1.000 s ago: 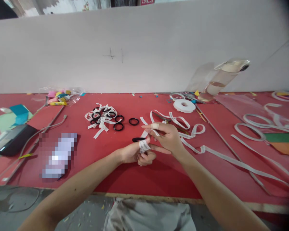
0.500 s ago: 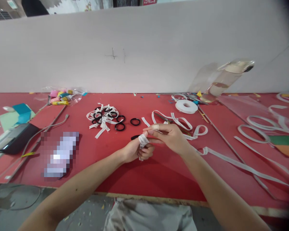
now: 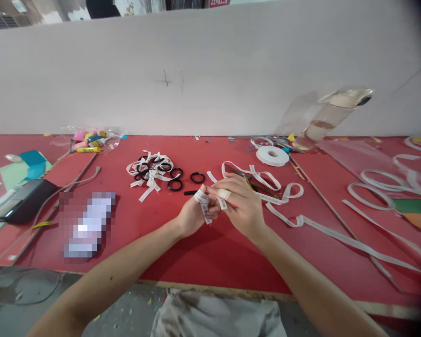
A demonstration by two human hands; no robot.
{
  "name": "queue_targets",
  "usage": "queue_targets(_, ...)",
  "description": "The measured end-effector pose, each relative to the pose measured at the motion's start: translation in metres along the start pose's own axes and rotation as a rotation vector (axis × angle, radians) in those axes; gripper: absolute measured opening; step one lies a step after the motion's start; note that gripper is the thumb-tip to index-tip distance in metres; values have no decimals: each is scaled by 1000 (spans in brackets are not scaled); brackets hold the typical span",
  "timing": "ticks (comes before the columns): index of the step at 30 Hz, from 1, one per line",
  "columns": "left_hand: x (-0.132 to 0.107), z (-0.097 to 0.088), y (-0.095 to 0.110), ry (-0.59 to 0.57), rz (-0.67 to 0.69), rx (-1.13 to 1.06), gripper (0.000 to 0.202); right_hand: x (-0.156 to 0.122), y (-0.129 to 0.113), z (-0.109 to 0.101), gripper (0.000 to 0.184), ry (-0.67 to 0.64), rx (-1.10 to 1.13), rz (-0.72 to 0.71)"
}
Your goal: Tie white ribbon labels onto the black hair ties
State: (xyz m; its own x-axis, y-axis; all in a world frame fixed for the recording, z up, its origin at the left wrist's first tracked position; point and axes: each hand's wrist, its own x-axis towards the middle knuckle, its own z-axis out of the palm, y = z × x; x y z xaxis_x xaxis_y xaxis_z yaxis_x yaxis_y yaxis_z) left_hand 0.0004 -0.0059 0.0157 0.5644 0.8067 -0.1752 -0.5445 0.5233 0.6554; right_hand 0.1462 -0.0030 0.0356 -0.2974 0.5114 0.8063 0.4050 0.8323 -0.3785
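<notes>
Both my hands meet above the middle of the red table. A white printed ribbon is looped over the thumb of my left hand, whose fingers are curled around it. A black hair tie shows edge-on just beyond that thumb; how it joins the ribbon is hidden. My right hand, with a bandage on one finger, is closed in a pinch against the left fingertips. A short printed ribbon end hangs from its fingers. Another hair tie lies flat beyond the hands.
A pile of hair ties with white bows lies back left. Scissors and loose ribbon lie right, near a ribbon roll. A bottle leans against the white wall. A blurred-out phone lies left.
My right hand has turned and come down closer to the left, bringing the ribbon end toward the front of the left fingers. The loop on the left thumb has shifted slightly left.
</notes>
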Motion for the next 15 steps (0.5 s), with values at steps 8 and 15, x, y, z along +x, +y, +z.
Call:
queue_targets(8,-6,12,7,103,-17,-164,53,-5,4,5,32,-25,-22,-173)
queue_targets(15,-8,13,11,75,27,-122,57,-6,3,4,32,-7,-24,-210)
